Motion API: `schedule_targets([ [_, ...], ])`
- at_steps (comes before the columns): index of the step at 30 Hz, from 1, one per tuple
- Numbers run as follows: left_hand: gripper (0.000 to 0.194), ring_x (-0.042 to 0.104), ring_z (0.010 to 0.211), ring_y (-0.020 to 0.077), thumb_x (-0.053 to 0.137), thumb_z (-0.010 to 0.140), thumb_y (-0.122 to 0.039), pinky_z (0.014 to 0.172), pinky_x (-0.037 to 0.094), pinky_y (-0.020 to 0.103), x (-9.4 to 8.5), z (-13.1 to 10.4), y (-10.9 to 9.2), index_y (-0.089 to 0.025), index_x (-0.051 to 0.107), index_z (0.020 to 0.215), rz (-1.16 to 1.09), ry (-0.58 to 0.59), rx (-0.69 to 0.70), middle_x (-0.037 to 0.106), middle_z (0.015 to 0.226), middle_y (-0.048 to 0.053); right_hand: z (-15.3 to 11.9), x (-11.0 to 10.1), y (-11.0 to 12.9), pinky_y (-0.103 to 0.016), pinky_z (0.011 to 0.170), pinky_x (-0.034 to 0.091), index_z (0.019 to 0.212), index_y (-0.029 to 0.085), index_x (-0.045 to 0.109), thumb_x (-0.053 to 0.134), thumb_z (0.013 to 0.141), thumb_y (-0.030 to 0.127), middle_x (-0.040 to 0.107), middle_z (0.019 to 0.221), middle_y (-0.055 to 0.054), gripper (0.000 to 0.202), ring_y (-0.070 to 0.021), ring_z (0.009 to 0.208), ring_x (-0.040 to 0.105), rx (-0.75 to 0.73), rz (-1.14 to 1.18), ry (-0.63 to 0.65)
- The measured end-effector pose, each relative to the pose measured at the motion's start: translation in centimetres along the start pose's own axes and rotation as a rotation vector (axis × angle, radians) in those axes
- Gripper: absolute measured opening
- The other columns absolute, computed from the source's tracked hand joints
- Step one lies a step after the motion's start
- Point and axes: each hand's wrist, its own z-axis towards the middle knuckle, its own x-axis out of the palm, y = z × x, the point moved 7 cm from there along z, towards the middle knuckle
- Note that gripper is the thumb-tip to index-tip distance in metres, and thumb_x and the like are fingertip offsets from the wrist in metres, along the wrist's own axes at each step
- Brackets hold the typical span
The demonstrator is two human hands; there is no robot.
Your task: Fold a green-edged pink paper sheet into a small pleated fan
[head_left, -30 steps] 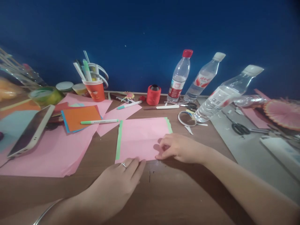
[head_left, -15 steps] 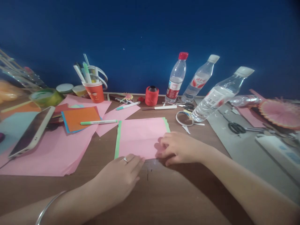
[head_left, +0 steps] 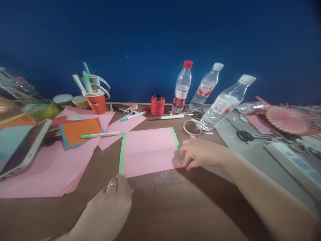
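Note:
A pink sheet of paper (head_left: 149, 152) with green strips along its left and right edges lies flat on the brown table, a faint crease running across it. At its near left corner my left hand (head_left: 114, 197), wearing a ring, is closed with the fingertips on the paper; the thumb is partly hidden. My right hand (head_left: 198, 154) pinches the near right corner, fingers bent and thumb underneath. Just beyond the paper's left edge, a green-tipped marker (head_left: 101, 135) rests across orange paper (head_left: 80, 125).
Left are a phone (head_left: 26, 147), stacked pink paper (head_left: 62, 174) and a red paper cup (head_left: 96, 103) of pens. Behind stand a red thread spool (head_left: 157, 105) and water bottles (head_left: 219, 105). A tape roll (head_left: 192, 128), scissors (head_left: 244, 135) and power strip (head_left: 293, 164) lie right.
My left hand has slid left from the paper's near edge to its near left corner. My right hand has moved to the near right corner, uncovering more of the green strip.

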Motion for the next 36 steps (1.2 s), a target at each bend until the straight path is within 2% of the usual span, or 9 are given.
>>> schedule_targets([
  [3,0.022,0.058,0.051,0.0177,0.044,0.078,0.0,0.042,0.043,0.024,0.3,-0.2,0.1,-0.009,0.063,0.072,0.047,0.022,-0.006,0.056,0.063,0.005,-0.5,0.3,-0.8,-0.028,0.063,0.025,0.075,0.031,0.074,0.07,0.074,0.029,0.063,0.074,0.004,0.005,-0.0138,0.075,0.049,0.048,0.007,0.034],
  [8,0.027,0.06,0.056,0.0212,0.046,0.063,0.008,0.045,0.046,0.028,1.7,0.6,0.1,-0.013,0.063,0.068,-0.018,0.159,0.056,0.058,0.064,0.006,-0.9,0.2,-1.1,-0.028,0.06,0.024,0.065,0.028,0.073,0.071,0.072,0.033,0.063,0.072,0.004,0.009,-0.0133,0.07,0.049,0.113,0.068,0.061],
  [13,0.021,0.059,0.071,0.0241,0.046,0.075,0.0,0.056,0.049,0.035,2.2,2.6,0.6,-0.016,0.061,0.076,-0.203,0.12,0.174,0.058,0.074,0.007,1.1,0.1,1.3,-0.027,0.062,0.03,0.063,0.018,0.066,0.071,0.071,0.046,0.06,0.075,-0.001,0.03,-0.0165,0.074,0.051,0.07,-0.026,-0.097],
  [17,0.017,0.055,0.075,0.0198,0.043,0.088,-0.011,0.066,0.047,0.033,2.5,4.1,0.5,-0.017,0.058,0.083,-0.435,0.094,0.33,0.056,0.083,0.004,2.8,1.5,2.5,-0.024,0.063,0.036,0.092,0.017,0.061,0.068,0.076,0.041,0.06,0.086,-0.001,0.029,-0.0149,0.078,0.053,-0.046,0.101,-0.19],
  [21,0.02,0.053,0.073,0.0181,0.039,0.091,-0.015,0.065,0.045,0.03,2.6,4.4,0.5,-0.017,0.057,0.083,-0.49,0.059,0.37,0.055,0.081,0.004,3.0,2.2,2.6,-0.022,0.069,0.039,0.088,0.019,0.062,0.058,0.086,0.03,0.061,0.083,-0.001,0.011,-0.0136,0.08,0.055,-0.102,0.1,-0.259],
  [24,0.02,0.053,0.071,0.0202,0.039,0.091,-0.016,0.063,0.044,0.034,2.6,4.1,0.2,-0.016,0.058,0.084,-0.41,-0.004,0.395,0.056,0.08,0.004,2.9,2.1,3.0,-0.025,0.069,0.039,0.082,0.018,0.063,0.05,0.09,0.024,0.062,0.079,-0.002,0.016,-0.0146,0.076,0.056,-0.11,-0.03,-0.334],
  [30,0.022,0.057,0.082,0.0205,0.038,0.092,-0.016,0.072,0.044,0.033,2.3,4.6,1.1,-0.017,0.06,0.09,-0.521,0.002,0.276,0.061,0.087,0.005,2.9,1.8,2.5,-0.028,0.072,0.041,0.085,0.018,0.063,0.045,0.091,0.02,0.067,0.08,-0.004,0.019,-0.0171,0.078,0.06,0.018,-0.088,-0.462],
  [33,0.025,0.059,0.077,0.0181,0.037,0.092,-0.021,0.071,0.043,0.03,1.5,5.0,2.7,-0.018,0.062,0.088,-0.666,0.083,0.12,0.065,0.083,0.003,2.3,0.7,1.9,-0.027,0.073,0.043,0.088,0.019,0.066,0.049,0.089,0.019,0.07,0.086,-0.004,0.017,-0.0173,0.081,0.062,0.102,0.047,-0.493],
  [36,0.024,0.061,0.074,0.014,0.042,0.09,-0.028,0.07,0.043,0.024,0.4,5.1,4.1,-0.021,0.064,0.084,-0.961,0.196,-0.03,0.068,0.082,-0.002,1.3,-1.0,1.8,-0.025,0.075,0.043,0.088,0.021,0.068,0.051,0.089,0.02,0.071,0.089,-0.001,0.017,-0.0153,0.081,0.064,0.144,0.316,-0.503],
])
